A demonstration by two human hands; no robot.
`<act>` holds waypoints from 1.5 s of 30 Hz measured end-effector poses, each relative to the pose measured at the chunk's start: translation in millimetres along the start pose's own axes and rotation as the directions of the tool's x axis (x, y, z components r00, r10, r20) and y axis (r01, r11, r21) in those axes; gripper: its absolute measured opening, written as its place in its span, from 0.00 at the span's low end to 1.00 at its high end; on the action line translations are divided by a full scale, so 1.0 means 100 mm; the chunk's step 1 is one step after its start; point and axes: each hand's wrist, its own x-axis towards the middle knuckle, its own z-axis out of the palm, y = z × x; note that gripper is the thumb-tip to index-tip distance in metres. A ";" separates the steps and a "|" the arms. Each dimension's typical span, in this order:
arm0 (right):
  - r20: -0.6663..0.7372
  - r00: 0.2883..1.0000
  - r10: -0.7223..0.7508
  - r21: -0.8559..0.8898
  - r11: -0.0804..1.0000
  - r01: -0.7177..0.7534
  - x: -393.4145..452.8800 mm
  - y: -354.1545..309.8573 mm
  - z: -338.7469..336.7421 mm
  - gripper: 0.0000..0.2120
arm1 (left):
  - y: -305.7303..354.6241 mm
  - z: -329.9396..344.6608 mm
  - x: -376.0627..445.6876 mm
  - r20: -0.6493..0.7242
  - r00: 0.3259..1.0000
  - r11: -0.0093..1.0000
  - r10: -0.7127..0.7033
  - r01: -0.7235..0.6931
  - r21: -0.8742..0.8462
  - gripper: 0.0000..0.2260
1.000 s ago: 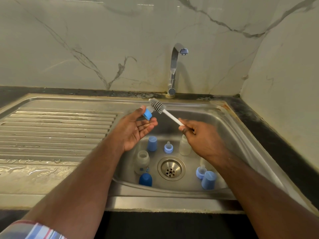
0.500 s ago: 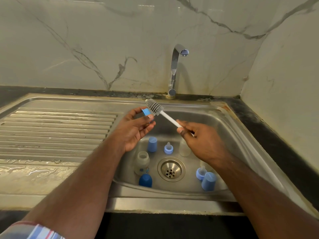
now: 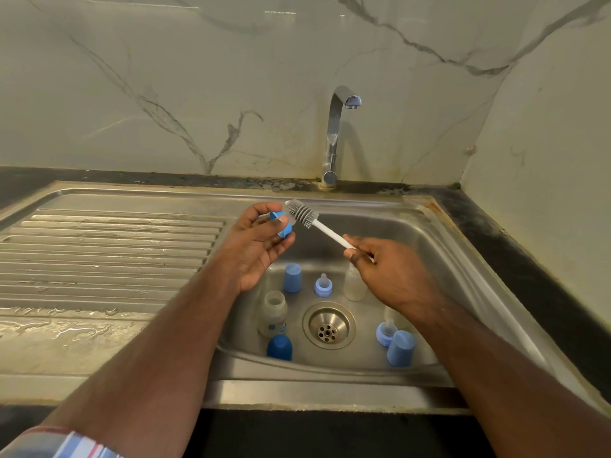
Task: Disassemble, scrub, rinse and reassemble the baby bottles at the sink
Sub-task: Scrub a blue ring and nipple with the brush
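One head-worn view — looking forward and down, close over the sink.

Two hands are over the sink: the left hand and the right hand. There is one bottle brush, and one blue ring with a teat held up beside it. Down in the one sink basin I count two clear bottles, one on the left and one further back. Two more blue rings with teats sit there, one behind the drain and one to the right. Three caps stand upright: a pale blue one at the back, a dark blue one in front, another pale blue one on the right. One drain, one tap.
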 end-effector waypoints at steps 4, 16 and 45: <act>-0.032 0.999 0.042 0.005 0.999 -0.042 0.01 0.03 -0.05 0.18 | -0.04 -0.01 0.04 -0.011 1.000 0.998 0.021 -0.020 0.061 0.14; 0.014 1.000 -0.007 0.033 0.999 0.006 -0.07 -0.07 -0.01 0.17 | -0.04 -0.03 0.07 -0.053 0.997 0.991 0.051 -0.043 0.128 0.19; 0.004 0.997 0.075 0.068 0.995 -0.075 -0.03 -0.05 -0.08 0.12 | -0.04 -0.04 0.07 -0.077 0.997 0.994 -0.002 0.011 0.105 0.19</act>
